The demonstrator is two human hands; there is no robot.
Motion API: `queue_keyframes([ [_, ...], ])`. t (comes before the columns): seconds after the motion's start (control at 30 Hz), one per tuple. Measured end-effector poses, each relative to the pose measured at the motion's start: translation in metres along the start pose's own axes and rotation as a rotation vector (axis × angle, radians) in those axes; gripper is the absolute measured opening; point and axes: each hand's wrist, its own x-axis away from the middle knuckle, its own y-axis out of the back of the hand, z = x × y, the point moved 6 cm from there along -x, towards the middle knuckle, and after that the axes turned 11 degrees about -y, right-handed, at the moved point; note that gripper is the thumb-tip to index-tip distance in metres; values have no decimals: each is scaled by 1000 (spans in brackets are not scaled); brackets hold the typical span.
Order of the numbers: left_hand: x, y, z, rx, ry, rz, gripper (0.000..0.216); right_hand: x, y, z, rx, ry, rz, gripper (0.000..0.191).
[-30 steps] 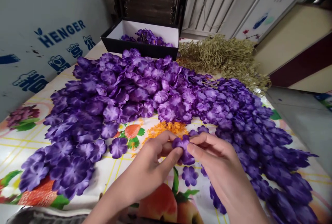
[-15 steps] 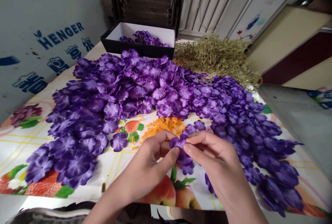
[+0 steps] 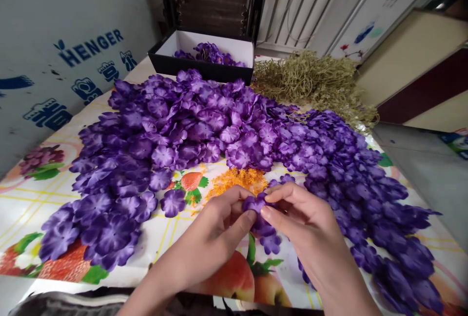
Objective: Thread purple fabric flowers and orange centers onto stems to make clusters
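Between my two hands is a purple artificial flower petal piece (image 3: 255,203), pinched at its edges over the front of the table. My left hand (image 3: 223,228) grips its left side between thumb and fingers. On the right side, the thumb and fingertips of my right hand (image 3: 302,218) are closed on the same piece. Below it another small purple flower (image 3: 270,243) shows; whether it is joined to the held piece I cannot tell. Just beyond my hands lies a heap of small orange flower centres (image 3: 239,182). A single loose purple flower (image 3: 173,202) lies left of them.
A large pile of purple flowers (image 3: 197,126) arcs across the fruit-print tablecloth (image 3: 161,238). Smaller ones (image 3: 329,150) spread to the right. Behind stand a black box (image 3: 201,69) with made-up flowers (image 3: 212,54) and a bundle of green stems (image 3: 310,77).
The scene has shifted slightly to the right in view. Both hands keep hold of the purple petal piece, with only slight finger movement.
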Motion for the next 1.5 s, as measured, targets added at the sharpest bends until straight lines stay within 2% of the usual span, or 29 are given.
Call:
queue_keyframes([
  [0.23,-3,6,1,131,62,-30,14,-6,-9,-1,-75,-17,76,16],
  [0.47,-6,8,2,276,77,-43,24,-8,-9,-1,-117,5,69,19],
  [0.6,-6,9,1,237,56,-58,24,-7,-11,-1,-129,-9,83,20],
  [0.7,-7,11,2,174,43,-66,19,-9,-12,-2,-26,2,75,17],
  [0.77,-8,15,4,150,30,-105,16,-12,-7,-2,130,87,-6,15],
  [0.8,-8,20,4,137,19,-155,14,-14,0,0,233,158,-98,14],
  [0.9,-8,38,6,116,-17,-407,11,-16,18,5,556,352,-396,12],
  [0.97,-5,47,5,112,-45,-553,10,-18,22,5,730,385,-443,12],
  [1.03,-4,51,4,114,-72,-619,9,-22,20,0,870,344,-383,12],
  [1.13,-2,50,2,138,-98,-631,8,-27,9,-13,1023,249,-252,17],
  [1.23,-1,48,1,156,-104,-624,7,-33,-2,-25,1065,236,-162,20],
  [1.37,0,48,-1,162,-105,-625,6,-41,-5,-34,1087,260,-157,18],
  [1.5,1,50,-3,155,-99,-612,7,-40,-7,-30,1111,267,-156,18],
])
